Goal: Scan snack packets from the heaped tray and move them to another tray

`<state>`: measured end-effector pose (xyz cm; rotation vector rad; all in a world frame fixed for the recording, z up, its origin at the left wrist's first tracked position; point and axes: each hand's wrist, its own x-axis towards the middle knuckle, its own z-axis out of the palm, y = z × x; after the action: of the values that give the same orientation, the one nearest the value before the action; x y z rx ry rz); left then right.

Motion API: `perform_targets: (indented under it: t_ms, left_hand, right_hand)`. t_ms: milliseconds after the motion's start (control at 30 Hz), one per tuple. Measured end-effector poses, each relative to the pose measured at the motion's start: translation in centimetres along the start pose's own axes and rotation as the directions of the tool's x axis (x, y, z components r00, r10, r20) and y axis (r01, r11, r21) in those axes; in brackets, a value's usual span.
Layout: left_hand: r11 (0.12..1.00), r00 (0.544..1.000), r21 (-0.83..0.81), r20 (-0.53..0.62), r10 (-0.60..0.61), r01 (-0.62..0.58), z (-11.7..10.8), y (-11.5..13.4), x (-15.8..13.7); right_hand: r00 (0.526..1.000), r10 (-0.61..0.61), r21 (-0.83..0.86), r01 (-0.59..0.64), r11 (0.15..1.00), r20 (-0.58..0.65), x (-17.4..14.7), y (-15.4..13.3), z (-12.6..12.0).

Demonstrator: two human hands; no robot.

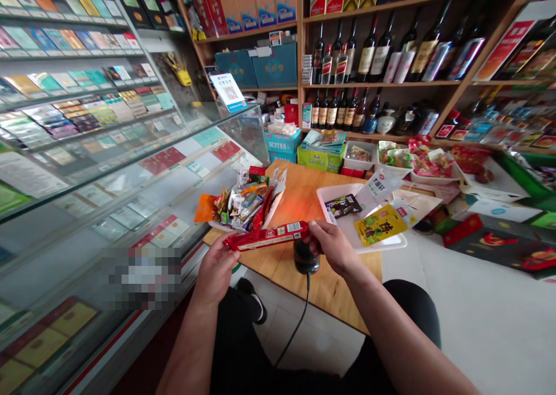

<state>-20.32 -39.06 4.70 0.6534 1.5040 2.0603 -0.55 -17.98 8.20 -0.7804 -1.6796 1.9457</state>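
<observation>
A long, narrow red snack packet with a white label panel is stretched level between my two hands above the wooden table. My left hand pinches its left end. At the other end, the fingers of my right hand are closed on the packet. Just below the packet, near my right fingers, is a black corded scanner, its upper part partly covered. A reddish glow falls on the tabletop beyond the packet.
The wooden table bears a tray heaped with snack packets at left. The white tray at right holds a yellow bag and a black packet. A glass display counter runs along the left; bottle shelves stand behind.
</observation>
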Motion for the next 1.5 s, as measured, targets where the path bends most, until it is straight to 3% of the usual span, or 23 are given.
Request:
perform_targets:
  t_ms: [133,400,533,667,800,1000,1167,1333,1500]
  left_hand:
    - [0.999,1.000,-0.043,0.000,-0.003,0.003,1.1,-0.1,0.6]
    - [0.994,0.989,-0.098,-0.149,0.022,-0.037,3.1,-1.0,2.7]
    - [0.999,0.987,-0.035,-0.160,0.022,-0.028,3.8,-1.8,3.8]
    - [0.987,0.977,0.132,-0.181,0.115,-0.092,4.3,-2.7,4.8]
    - [0.974,0.974,0.193,-0.170,0.149,-0.115,4.7,-3.5,5.9]
    - [0.953,0.970,0.282,-0.174,0.168,-0.114,4.9,-4.9,7.2]
    - [0.951,0.970,0.295,-0.186,0.154,-0.094,4.7,-6.0,8.1]
    - [0.950,0.978,0.297,-0.146,0.150,-0.101,4.5,-6.6,8.5]
    - [0.960,0.985,0.270,-0.131,0.113,-0.074,4.6,-6.8,8.4]
  right_hand:
    - [1.000,0.016,0.067,-0.015,0.998,-0.014,0.5,-0.2,-0.6]
    - [0.993,0.117,0.186,-0.111,0.976,-0.023,3.1,-0.8,-1.9]
    - [0.996,0.077,0.118,-0.070,0.990,-0.049,4.8,-0.1,-2.8]
    - [0.997,0.011,0.012,-0.010,1.000,-0.079,6.3,0.9,-3.8]
    - [0.996,-0.038,-0.109,0.030,0.994,-0.078,7.6,2.1,-4.7]
    - [0.996,-0.038,-0.150,0.026,0.988,-0.081,9.2,4.0,-5.7]
    - [0.992,-0.095,-0.276,0.068,0.959,-0.086,9.7,4.7,-6.0]
    - [0.996,-0.025,-0.249,0.002,0.968,-0.088,9.6,5.0,-5.9]
    - [0.994,-0.034,-0.263,0.005,0.965,-0.106,9.4,5.3,-6.0]
